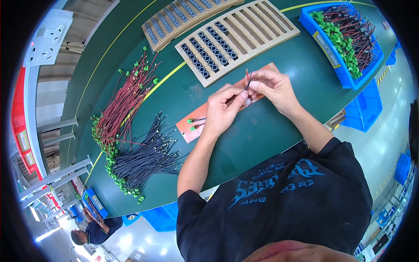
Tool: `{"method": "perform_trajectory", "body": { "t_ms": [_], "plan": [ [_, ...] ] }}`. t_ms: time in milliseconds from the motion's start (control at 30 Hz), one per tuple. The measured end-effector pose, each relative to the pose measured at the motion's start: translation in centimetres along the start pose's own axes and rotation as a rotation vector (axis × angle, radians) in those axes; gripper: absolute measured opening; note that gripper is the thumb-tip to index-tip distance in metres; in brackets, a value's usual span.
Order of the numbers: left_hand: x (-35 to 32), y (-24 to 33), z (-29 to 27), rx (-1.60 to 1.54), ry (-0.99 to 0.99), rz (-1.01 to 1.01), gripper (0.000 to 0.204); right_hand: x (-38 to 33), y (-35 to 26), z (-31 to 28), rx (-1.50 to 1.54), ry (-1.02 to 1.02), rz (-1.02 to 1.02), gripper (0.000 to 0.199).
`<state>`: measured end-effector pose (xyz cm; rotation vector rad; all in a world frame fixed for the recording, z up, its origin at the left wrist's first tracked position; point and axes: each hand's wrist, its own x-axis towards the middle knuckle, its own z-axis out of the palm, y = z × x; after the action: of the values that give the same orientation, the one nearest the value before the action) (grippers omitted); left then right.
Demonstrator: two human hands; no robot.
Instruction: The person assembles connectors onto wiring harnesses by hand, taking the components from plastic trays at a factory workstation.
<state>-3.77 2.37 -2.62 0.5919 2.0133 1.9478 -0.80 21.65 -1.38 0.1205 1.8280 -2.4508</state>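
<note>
Both my hands meet over a long pinkish-orange board (185, 136) lying on the green table. My left hand (223, 107) is closed, thumb against fingers, on thin wires. Close beside it, my right hand (276, 91) pinches the thin wires (248, 78), whose red and dark ends stick up between the fingertips. Which wire each fingertip grips is too small to tell. Two green connectors (192, 124) with leads rest on the board's left end, and their leads run under my left hand. Left of the board lie bundles of red wires (124, 107) and black wires (148, 153) with green connectors.
Beyond the board stands a wooden rack (257, 32) with black ring-shaped parts in some slots. Behind it is a second rack (172, 19) holding grey parts. A blue bin (329, 52) of wired green connectors sits at far right. Another person (98, 229) works at lower left.
</note>
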Motion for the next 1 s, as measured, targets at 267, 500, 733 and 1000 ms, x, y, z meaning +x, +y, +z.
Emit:
{"method": "perform_trajectory", "body": {
  "t_ms": [267,500,733,1000],
  "plan": [
    [-0.1,0.2,0.7,-0.143,0.084,-0.07,0.01,0.1,0.5,-0.2,0.032,-0.041,0.026,0.014],
    [0.1,0.0,-0.1,-0.193,0.064,-0.093,0.007,0.0,0.6,0.1,0.092,-0.017,0.03,0.02],
    [0.1,-0.1,0.0,-0.077,0.009,-0.039,0.005,-0.2,1.1,-0.2,0.056,-0.023,0.077,0.027],
    [0.4,1.4,-0.3,0.153,-0.067,0.007,0.006,-0.3,1.1,-0.3,0.046,-0.041,0.061,0.028]
  ]
}}
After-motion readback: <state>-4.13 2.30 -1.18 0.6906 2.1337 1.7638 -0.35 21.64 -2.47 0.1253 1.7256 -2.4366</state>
